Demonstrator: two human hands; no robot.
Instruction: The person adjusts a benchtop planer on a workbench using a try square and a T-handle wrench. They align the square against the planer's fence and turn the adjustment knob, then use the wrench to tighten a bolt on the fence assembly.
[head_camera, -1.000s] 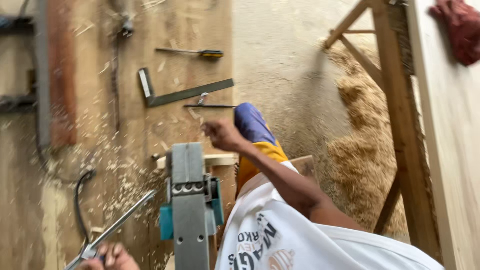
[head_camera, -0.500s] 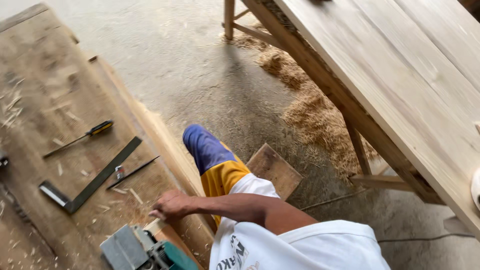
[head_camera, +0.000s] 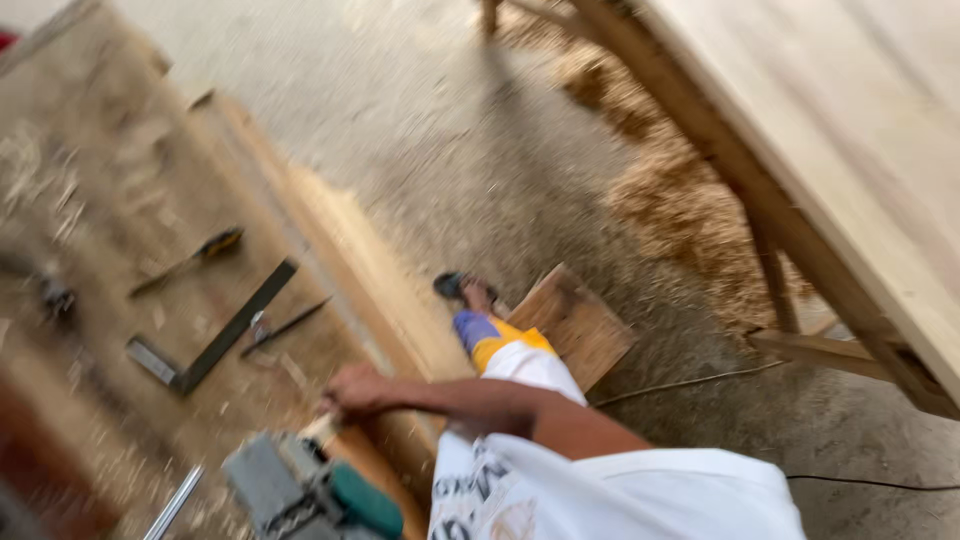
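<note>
Planer (head_camera: 315, 492): grey body w/ teal housing, bottom edge of view, on bench (head_camera: 90, 170); blurred. Long axis runs roughly lower-left to upper-right. Sits just below and left of the hand.

Items, L to R:
1. Bench – wide wood top, far left, littered w/ shavings (head_camera: 45, 195).
2. Dark lump (head_camera: 55, 298) at far left of bench – too blurred to ID.
3. Metal rod (head_camera: 172, 503) – bottom left, just left of planer, slanting.
4. Screwdriver (head_camera: 190, 260) – yellow/black handle, upper mid-bench, well apart from hand.
5. Square (head_camera: 215, 335) – dark blade, metal stock at lower-left end, lying diagonal.
6. Pencil-like tool (head_camera: 285, 325) – just right of square, near parallel to it; kind unclear.
7. Hand (head_camera: 355, 392) – one only in view, arm coming in from the right across a white shirt (head_camera: 640, 490); which arm: can't tell for sure. Rests at bench edge, fingers curled, poss. on a small pale wood piece; grip not clear thru blur. Not on planer, just beside its upper-right end.
8. Leg/foot (head_camera: 480, 325) – blue-yellow cloth, on floor (head_camera: 400, 120) right of bench.
9. Board offcut (head_camera: 575, 325) – on floor, beside foot.
10. Sawdust heap (head_camera: 690, 215) – under table.
11. Table (head_camera: 850, 150) – pale planks, far right, angled legs.
12. Cable (head_camera: 690, 382) – across floor, lower right.
</note>
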